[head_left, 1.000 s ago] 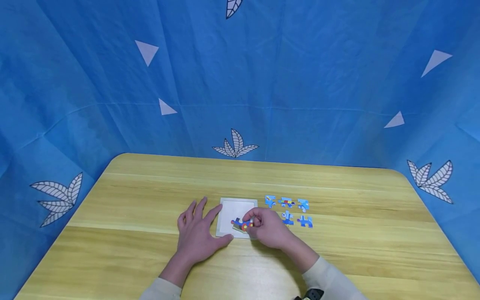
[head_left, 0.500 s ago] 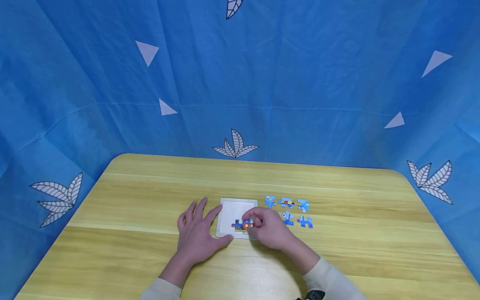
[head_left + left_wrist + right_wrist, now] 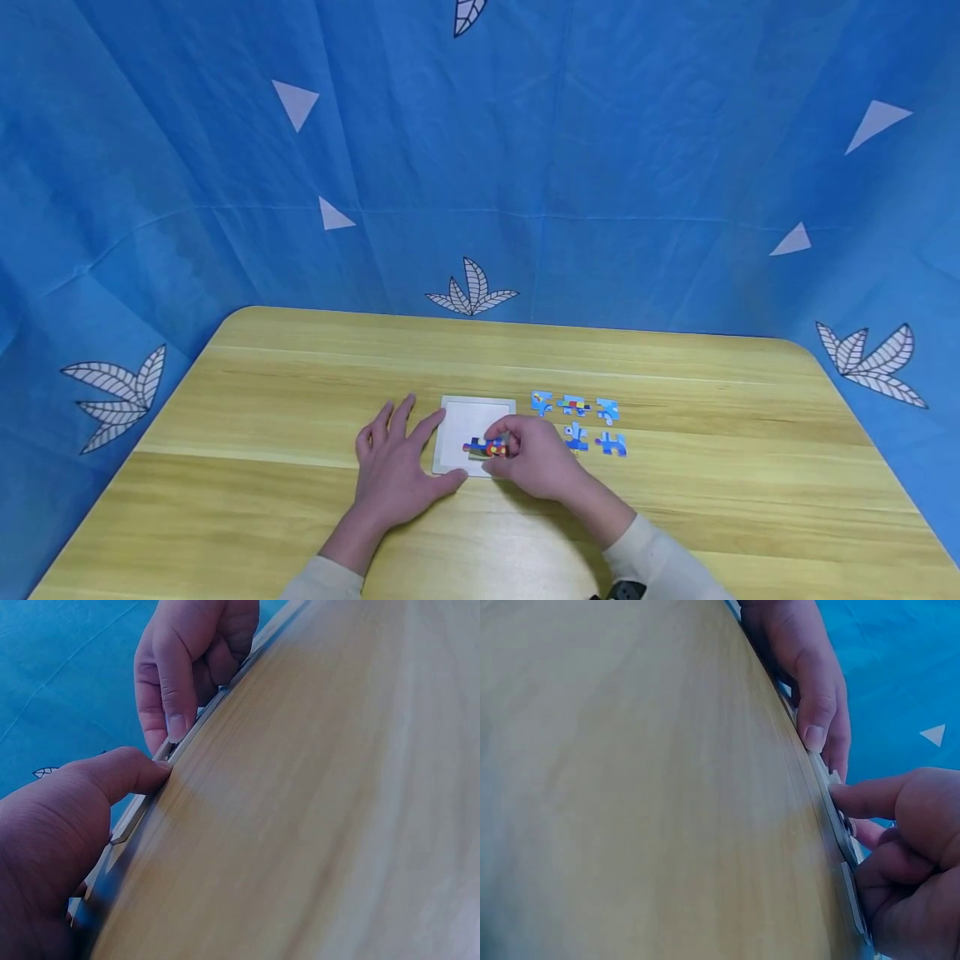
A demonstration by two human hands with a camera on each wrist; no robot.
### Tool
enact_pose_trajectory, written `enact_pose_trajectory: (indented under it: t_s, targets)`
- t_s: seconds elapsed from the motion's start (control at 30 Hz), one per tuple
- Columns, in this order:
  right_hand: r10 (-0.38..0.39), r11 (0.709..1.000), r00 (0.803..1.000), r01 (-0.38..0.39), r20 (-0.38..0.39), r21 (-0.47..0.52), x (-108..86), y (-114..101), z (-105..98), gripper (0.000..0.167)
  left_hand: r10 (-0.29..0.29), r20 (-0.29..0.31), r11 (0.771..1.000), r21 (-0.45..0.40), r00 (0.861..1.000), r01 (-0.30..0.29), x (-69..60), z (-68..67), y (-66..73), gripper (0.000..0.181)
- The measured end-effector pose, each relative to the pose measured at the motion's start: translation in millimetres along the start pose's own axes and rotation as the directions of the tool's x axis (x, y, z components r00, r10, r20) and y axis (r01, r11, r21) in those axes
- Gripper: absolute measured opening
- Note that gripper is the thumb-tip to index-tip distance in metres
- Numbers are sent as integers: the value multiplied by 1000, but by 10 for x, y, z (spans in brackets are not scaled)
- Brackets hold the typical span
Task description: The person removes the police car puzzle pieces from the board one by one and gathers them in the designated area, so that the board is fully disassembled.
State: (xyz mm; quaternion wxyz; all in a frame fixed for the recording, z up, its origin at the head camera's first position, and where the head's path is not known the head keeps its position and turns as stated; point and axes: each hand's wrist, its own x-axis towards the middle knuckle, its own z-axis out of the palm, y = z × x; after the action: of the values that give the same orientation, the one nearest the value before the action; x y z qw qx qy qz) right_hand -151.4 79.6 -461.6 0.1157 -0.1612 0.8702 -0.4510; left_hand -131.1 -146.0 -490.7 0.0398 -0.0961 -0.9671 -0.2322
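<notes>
A small white puzzle tray [image 3: 459, 421] with a pale grey rim lies on the table. Inside its lower part is a jigsaw piece [image 3: 487, 448] printed in blue, red and yellow. My right hand [image 3: 542, 458] pinches that piece between thumb and forefinger and hides its right end. Spread wide, my left hand [image 3: 397, 475] lies along the tray's left side, its thumb at the lower rim and its forefinger near the upper left. The left wrist view shows the left thumb [image 3: 135, 774] against the tray's edge. Seen edge-on in the wrist views, the piece is mostly hidden.
Several loose blue jigsaw pieces [image 3: 574, 406] lie in two rows just right of the tray. The wooden table [image 3: 300, 375] has rounded far corners. Behind it hangs a blue cloth [image 3: 480, 150] with white leaf and triangle prints.
The jigsaw piece has turned from tilted to nearly level with the tray's lower rim, lying closer to it. My right thumb has shifted slightly left and down. The left hand stays put.
</notes>
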Motion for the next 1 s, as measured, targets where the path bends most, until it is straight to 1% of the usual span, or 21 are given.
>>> enact_pose_trajectory:
  t_s: [0.13,0.33,0.43,0.57,0.73,1.0]
  targets:
    - [6,1000,1000,-6,19,-2,11,-6,-12,27,-4,3,1000,-1,1000,4,2,-4,4,87]
    - [24,999,999,-25,42,33,19,-2,-38,28,0,2,1000,-13,1000,0,-1,-6,14,86]
    - [26,998,999,-28,41,54,15,0,-49,29,0,0,1000,-14,1000,0,-3,-7,17,86]
    - [18,997,1000,-19,19,72,-13,-9,-67,31,-1,3,1000,-17,1000,1,-2,-6,23,86]
    - [22,995,999,-19,-26,95,-119,-6,-140,33,-5,11,1000,-21,1000,6,-1,-3,28,87]
    - [64,992,994,-55,-85,110,-379,143,-335,35,-3,6,1000,-23,1000,3,-7,-8,9,86]
